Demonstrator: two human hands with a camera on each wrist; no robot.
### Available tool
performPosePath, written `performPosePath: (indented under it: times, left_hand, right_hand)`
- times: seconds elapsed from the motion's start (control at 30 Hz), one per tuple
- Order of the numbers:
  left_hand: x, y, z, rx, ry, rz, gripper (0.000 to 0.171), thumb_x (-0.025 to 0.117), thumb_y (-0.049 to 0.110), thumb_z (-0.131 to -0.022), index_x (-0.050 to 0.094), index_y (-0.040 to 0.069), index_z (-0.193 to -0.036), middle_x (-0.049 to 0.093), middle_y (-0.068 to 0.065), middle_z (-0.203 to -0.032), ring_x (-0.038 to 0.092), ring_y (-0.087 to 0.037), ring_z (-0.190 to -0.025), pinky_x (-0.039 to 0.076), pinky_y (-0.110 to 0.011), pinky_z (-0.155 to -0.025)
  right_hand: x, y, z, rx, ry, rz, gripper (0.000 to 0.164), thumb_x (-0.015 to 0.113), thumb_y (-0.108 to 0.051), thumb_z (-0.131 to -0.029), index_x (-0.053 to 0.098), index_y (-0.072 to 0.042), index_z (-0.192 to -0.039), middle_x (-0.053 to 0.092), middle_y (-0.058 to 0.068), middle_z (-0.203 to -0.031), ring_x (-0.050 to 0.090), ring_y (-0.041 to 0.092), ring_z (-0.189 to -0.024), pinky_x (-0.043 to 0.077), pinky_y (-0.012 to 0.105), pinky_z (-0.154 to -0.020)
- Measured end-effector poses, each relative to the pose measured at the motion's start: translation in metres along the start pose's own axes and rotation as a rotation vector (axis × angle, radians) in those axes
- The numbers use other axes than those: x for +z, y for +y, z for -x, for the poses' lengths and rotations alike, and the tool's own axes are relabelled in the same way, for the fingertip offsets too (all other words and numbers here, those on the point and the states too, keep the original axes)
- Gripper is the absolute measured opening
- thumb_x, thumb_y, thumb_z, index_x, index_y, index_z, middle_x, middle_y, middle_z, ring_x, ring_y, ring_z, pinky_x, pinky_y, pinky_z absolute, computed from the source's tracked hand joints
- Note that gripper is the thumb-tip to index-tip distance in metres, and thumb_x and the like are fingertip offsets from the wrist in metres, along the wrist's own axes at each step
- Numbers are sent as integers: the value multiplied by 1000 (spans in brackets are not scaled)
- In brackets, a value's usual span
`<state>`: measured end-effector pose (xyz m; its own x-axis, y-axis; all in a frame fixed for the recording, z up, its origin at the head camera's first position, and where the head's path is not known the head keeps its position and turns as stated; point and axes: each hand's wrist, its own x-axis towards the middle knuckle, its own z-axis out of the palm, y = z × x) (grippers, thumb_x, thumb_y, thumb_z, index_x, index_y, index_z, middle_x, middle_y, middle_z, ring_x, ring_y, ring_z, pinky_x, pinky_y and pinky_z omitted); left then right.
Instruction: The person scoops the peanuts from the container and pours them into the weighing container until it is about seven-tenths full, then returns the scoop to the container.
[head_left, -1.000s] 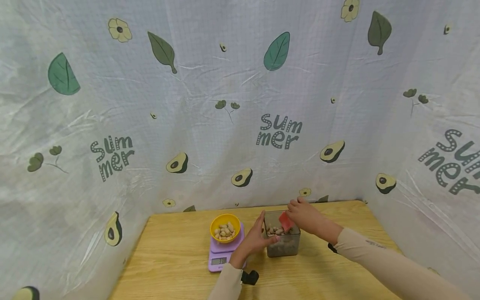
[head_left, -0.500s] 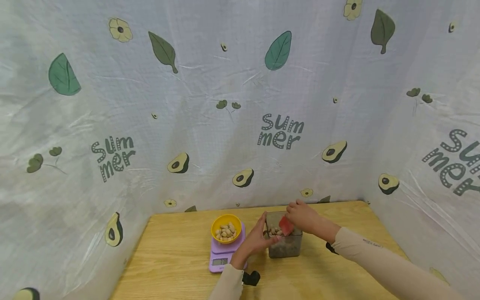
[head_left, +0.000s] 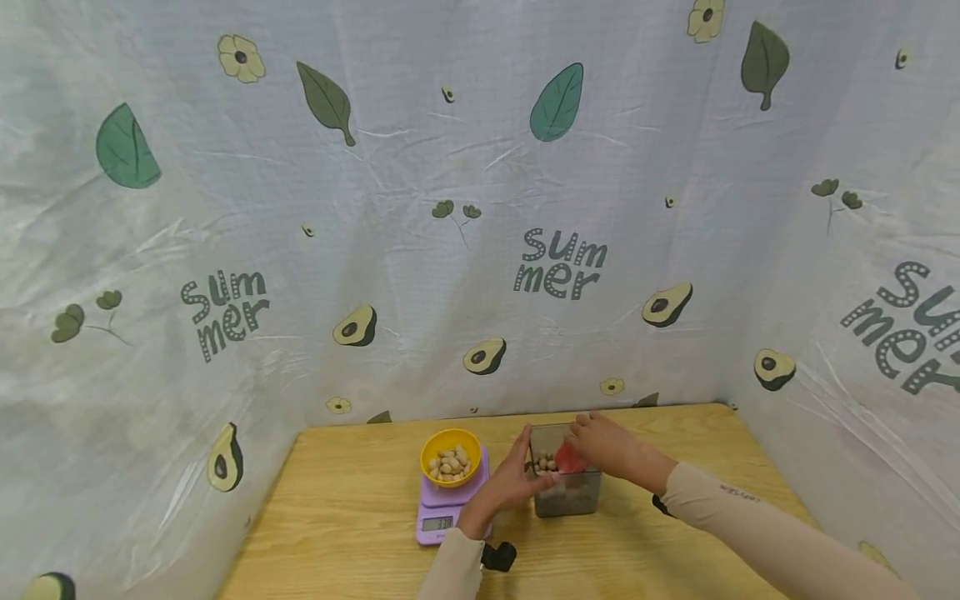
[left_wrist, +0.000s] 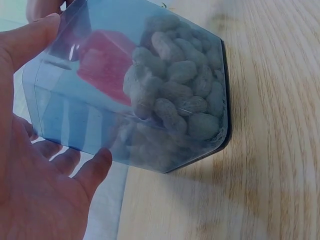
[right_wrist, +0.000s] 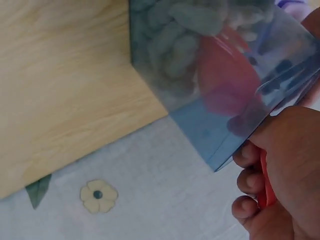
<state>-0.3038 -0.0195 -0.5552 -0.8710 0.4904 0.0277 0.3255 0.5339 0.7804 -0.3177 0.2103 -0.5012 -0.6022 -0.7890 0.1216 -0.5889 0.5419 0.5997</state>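
Note:
My left hand [head_left: 512,482] grips a clear, smoky plastic container [head_left: 566,498] at its left side, the thumb on the near wall and the fingers on another wall. Unshelled peanuts [left_wrist: 180,85] fill its lower part. My right hand [head_left: 606,442] holds the handle of a red scoop [head_left: 570,458] at the container's far right rim. Through the wall in the left wrist view, the scoop's blade [left_wrist: 105,65] lies against the peanuts. In the right wrist view the fingers [right_wrist: 250,180] curl round the red handle.
Left of the container, a purple kitchen scale [head_left: 442,495] bears a yellow bowl [head_left: 452,439] with several peanuts. Its display [head_left: 437,523] shows digits. The wooden table [head_left: 352,500] meets a patterned white curtain [head_left: 420,292] at the back and sides.
My right hand has moved down and slightly left, taking the red scoop deeper into the container. My left hand keeps its hold. Bowl and scale stay put.

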Motion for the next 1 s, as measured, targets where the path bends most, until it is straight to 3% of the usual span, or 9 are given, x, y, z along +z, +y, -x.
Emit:
performPosePath:
  times: [0.2, 0.37, 0.57, 0.77, 1.0]
  left_hand:
    - [0, 1, 1, 17, -6, -4, 112, 57, 73, -84, 1, 13, -159, 9, -15, -166, 33, -37, -146, 38, -51, -113]
    - [-2, 0, 5, 0, 24, -19, 111, 58, 72, -83, 2, 14, -159, 12, -15, -166, 33, -38, -146, 37, -53, -113]
    - [1, 0, 4, 0, 9, -7, 106, 63, 62, -86, 4, 14, -160, 12, -14, -166, 30, -39, -147, 35, -54, -115]
    - [1, 0, 3, -22, 34, -18, 106, 63, 62, -86, 4, 15, -160, 12, -14, -166, 39, -39, -142, 40, -53, -111]
    - [-1, 1, 0, -19, 29, -36, 109, 59, 69, -84, 4, 12, -159, 12, -14, -166, 33, -39, -145, 36, -54, -114]
  right_hand:
    - [-2, 0, 2, -3, -7, 36, 30, 82, -25, -78, 68, -21, -104, 67, -4, -101, 60, 16, -95, 53, 32, -84]
    - [-4, 1, -2, -43, -18, -62, 23, 79, -22, -81, 70, -19, -102, 68, -3, -98, 61, 15, -93, 53, 31, -84]
    - [-5, 7, -1, -67, -5, -212, 12, 76, -25, -84, 71, -17, -91, 67, -4, -85, 58, 13, -78, 52, 29, -71]
    - [1, 12, 0, -75, 55, -237, 11, 77, -22, -83, 69, -17, -89, 64, -4, -82, 57, 13, -75, 51, 30, -67]
    - [-7, 10, -7, -61, -6, -290, 12, 78, -19, -82, 71, -19, -91, 63, -6, -79, 55, 12, -74, 48, 29, -66]
